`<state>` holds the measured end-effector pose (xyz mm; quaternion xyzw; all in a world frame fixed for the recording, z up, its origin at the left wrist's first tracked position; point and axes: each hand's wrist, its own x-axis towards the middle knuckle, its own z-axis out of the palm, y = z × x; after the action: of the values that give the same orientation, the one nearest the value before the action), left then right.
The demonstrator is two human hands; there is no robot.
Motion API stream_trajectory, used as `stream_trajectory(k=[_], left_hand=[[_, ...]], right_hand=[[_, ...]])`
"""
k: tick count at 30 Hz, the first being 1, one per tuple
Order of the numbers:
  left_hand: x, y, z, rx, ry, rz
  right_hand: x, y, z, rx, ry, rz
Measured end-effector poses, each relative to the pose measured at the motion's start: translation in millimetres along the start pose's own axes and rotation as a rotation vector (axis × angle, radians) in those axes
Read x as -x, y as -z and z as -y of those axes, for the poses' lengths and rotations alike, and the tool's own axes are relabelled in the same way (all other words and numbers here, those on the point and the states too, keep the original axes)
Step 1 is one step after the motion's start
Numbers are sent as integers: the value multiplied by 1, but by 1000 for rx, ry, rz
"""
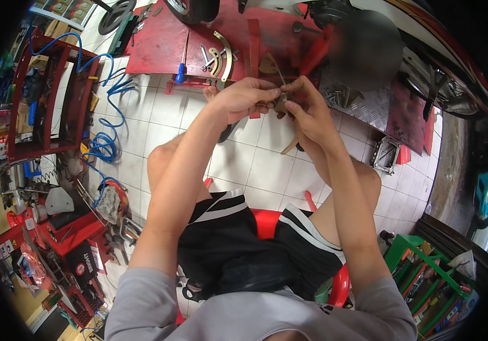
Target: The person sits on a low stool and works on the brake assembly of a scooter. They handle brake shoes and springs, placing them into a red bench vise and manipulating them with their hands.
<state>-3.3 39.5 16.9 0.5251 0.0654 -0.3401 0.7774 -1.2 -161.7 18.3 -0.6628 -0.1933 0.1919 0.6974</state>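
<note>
Just past the near edge of the red lift table (pixel 153 42), my left hand (pixel 246 98) and my right hand (pixel 310 113) meet with closed fingers. Between the fingertips is a gold-brown metal bracket (pixel 281 105), partly covered by both hands. Thin tan parts stick out above and below the grip; whether they belong to the same piece I cannot tell. Left of my hands, two curved gold metal pieces (pixel 224 54) lie on the table beside several small wrenches (pixel 204 54). A screwdriver with a blue handle (pixel 180 74) rests at the table's edge.
Parts of a motorcycle (pixel 190 8) stand on and behind the table. To the left are a red tool shelf (pixel 65 85) and a coiled blue air hose (pixel 103 146) on white floor tiles. A green rack (pixel 420 261) stands at the lower right. I sit on a red stool (pixel 265 223).
</note>
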Motion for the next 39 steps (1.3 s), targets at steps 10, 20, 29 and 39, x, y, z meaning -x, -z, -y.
stream_trajectory(k=[10,20,29,39], left_hand=[[3,-2,-4,-4,12,-1],[6,-10,-8,4,-4,-85],[3,-11,-2,37,-63,-83],[0,-7,1,-22,-107,-98]], right_hand=[[0,2,-1,-12,31,9],[1,4,1,-23,-8,-9],[-2,2,-7,22,15,-13],[-2,2,-4,45,13,-14]])
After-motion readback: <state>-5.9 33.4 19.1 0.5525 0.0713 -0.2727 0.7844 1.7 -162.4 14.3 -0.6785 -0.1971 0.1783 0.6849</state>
